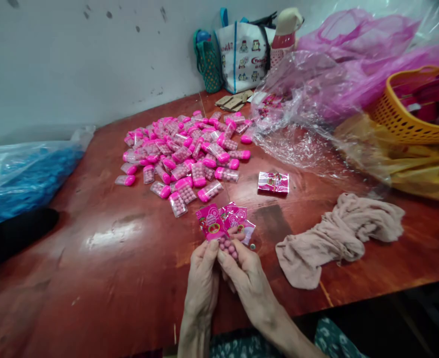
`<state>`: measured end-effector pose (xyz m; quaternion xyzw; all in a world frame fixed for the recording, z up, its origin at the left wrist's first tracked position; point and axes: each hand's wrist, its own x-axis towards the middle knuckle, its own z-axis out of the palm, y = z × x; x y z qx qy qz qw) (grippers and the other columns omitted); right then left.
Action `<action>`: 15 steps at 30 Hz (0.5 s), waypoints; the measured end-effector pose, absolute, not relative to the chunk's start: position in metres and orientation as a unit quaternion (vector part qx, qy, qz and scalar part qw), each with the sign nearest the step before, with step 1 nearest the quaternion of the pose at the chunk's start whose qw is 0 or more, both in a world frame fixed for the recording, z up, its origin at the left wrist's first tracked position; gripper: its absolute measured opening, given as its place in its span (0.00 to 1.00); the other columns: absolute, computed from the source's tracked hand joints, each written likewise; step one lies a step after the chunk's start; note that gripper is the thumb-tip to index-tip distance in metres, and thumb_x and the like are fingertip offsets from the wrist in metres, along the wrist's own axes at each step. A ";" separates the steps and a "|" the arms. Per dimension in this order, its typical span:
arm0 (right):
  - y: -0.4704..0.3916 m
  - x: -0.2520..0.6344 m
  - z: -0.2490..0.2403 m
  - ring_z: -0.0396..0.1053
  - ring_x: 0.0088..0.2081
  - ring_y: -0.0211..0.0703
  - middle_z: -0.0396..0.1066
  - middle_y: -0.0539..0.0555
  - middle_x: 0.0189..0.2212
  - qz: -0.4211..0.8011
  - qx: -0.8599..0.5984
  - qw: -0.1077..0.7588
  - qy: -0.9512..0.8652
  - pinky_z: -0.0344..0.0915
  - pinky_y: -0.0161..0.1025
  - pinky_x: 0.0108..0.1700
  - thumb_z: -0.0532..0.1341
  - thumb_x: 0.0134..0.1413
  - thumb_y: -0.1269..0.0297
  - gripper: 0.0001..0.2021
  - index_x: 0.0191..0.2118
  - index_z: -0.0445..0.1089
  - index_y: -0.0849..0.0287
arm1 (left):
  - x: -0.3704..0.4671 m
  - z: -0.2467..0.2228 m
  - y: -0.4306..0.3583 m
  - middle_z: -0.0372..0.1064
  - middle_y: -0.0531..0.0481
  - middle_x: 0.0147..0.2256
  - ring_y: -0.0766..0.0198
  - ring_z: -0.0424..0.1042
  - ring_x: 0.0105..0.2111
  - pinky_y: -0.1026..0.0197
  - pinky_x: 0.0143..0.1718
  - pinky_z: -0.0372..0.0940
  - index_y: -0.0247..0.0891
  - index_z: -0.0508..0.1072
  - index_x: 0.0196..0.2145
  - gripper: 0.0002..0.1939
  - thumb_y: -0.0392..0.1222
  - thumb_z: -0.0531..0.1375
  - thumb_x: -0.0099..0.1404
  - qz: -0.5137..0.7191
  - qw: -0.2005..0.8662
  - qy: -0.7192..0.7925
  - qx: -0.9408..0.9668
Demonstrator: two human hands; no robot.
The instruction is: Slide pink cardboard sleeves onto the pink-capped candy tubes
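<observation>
Near the front of the table my left hand [203, 278] is closed, its thumb and fingers pinching a pink printed wrapper [211, 223]. Close against it, my right hand [247, 273] is closed round a small clear container of pink candy balls [228, 247], partly hidden by the fingers. Wrapper and container meet between the two hands; whether one is inside the other I cannot tell. Just beyond the fingers lie more pink wrappers [238, 215]. Farther back is a heap of clear candy containers with bright pink caps [182, 149].
A shiny stack of wrappers [274, 183] lies right of the heap. A beige cloth [339, 233] is crumpled at right, below clear plastic film [297, 134] and a yellow basket [394, 109]. A bag of blue pieces [29, 174] stands left; a tote bag [244, 57] and flask [284, 37] stand behind.
</observation>
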<state>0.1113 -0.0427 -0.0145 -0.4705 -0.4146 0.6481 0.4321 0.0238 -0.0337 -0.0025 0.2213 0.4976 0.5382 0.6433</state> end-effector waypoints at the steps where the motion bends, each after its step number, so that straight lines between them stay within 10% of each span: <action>1: -0.042 0.111 -0.016 0.55 0.18 0.31 0.59 0.46 0.19 0.658 -0.460 0.431 -0.412 0.53 0.29 0.18 0.54 0.55 0.54 0.13 0.29 0.62 0.60 | 0.023 -0.002 -0.034 0.74 0.44 0.31 0.67 0.69 0.22 0.67 0.22 0.64 0.33 0.76 0.34 0.11 0.41 0.57 0.59 0.545 0.639 0.497 0.216; 15: -0.040 0.117 -0.014 0.52 0.13 0.28 0.55 0.44 0.12 0.673 -0.433 0.446 -0.401 0.52 0.26 0.15 0.54 0.55 0.53 0.19 0.21 0.60 0.61 | 0.047 -0.007 -0.053 0.49 0.60 0.11 0.76 0.52 0.10 0.74 0.10 0.50 0.33 0.74 0.30 0.15 0.50 0.59 0.55 0.571 0.639 0.492 0.151</action>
